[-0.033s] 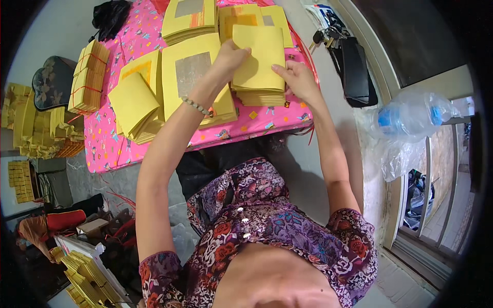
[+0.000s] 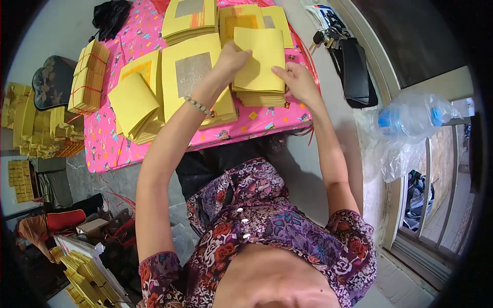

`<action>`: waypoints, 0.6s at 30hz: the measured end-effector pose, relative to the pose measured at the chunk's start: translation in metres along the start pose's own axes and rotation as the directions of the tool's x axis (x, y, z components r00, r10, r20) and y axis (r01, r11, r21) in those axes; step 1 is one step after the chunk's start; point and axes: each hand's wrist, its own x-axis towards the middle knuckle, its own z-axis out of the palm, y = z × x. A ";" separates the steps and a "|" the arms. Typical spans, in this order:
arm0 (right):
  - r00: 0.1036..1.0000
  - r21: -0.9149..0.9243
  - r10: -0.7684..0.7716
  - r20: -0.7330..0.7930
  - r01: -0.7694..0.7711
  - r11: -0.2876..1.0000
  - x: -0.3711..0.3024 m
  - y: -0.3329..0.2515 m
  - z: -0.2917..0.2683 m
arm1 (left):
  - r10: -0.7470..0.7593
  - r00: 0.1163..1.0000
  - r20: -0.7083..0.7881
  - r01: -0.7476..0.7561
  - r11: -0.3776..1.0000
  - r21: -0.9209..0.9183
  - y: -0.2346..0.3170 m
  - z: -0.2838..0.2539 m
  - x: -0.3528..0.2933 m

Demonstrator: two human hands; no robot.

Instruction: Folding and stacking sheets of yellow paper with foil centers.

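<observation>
On a table with a pink patterned cover (image 2: 257,119), a folded yellow paper sheet (image 2: 262,61) lies over a stack of folded yellow sheets (image 2: 261,98). My left hand (image 2: 234,56), closed, pinches its left edge with the fingers curled over. My right hand (image 2: 297,81) grips the right edge, thumb on top and the other fingers partly hidden along the side. Left of the stack is a larger yellow stack with a silver square (image 2: 192,72), partly behind my left forearm. Beyond it sits a yellow stack with an orange patch (image 2: 241,23).
A loosely folded yellow bundle (image 2: 134,105) lies at left, beside a yellow bundle tied with red string (image 2: 90,77). Keys (image 2: 333,36) and a black wallet-like case (image 2: 355,72) rest on the right ledge. A plastic bottle in a clear bag (image 2: 411,118) is farther right.
The far edge of the yellow sheet has come slightly nearer to me. Both hands keep their grip and have shifted only a little.
</observation>
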 end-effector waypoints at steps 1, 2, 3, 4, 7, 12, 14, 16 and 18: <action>0.999 -0.064 -0.020 -0.035 0.018 0.998 -0.003 -0.001 0.001 | 0.043 0.999 -0.028 -0.039 0.989 0.140 -0.011 0.004 0.005; 0.999 -0.062 -0.022 -0.031 0.020 0.998 -0.004 -0.001 0.005 | 0.041 0.999 -0.033 -0.036 0.989 0.141 -0.027 0.004 0.016; 0.998 -0.086 -0.026 -0.050 0.021 0.996 -0.003 -0.001 0.011 | 0.063 0.998 -0.014 -0.059 0.974 0.218 -0.045 0.000 0.032; 0.997 -0.112 -0.022 -0.079 0.013 0.994 -0.003 0.002 0.012 | 0.083 0.996 0.020 -0.086 0.953 0.290 -0.044 0.002 0.034; 0.995 -0.103 -0.024 -0.098 0.014 0.995 -0.005 0.014 0.012 | 0.005 1.000 0.001 -0.005 0.915 0.403 -0.043 0.013 0.032; 0.994 -0.052 0.027 -0.106 -0.033 0.998 -0.004 0.024 0.010 | -0.026 1.000 -0.008 0.027 0.952 0.305 -0.057 0.024 0.038; 0.994 -0.024 0.033 -0.100 -0.035 0.999 -0.001 0.021 0.016 | -0.027 0.999 0.032 0.019 0.974 0.226 -0.073 0.016 0.049; 0.995 -0.096 0.003 -0.104 -0.013 0.995 0.000 0.015 0.022 | -0.075 0.997 -0.022 0.078 0.977 0.200 -0.082 0.010 0.054; 0.990 -0.119 0.023 -0.141 -0.040 0.992 -0.004 0.024 0.012 | -0.151 0.988 0.009 0.147 0.970 0.193 -0.058 0.027 0.044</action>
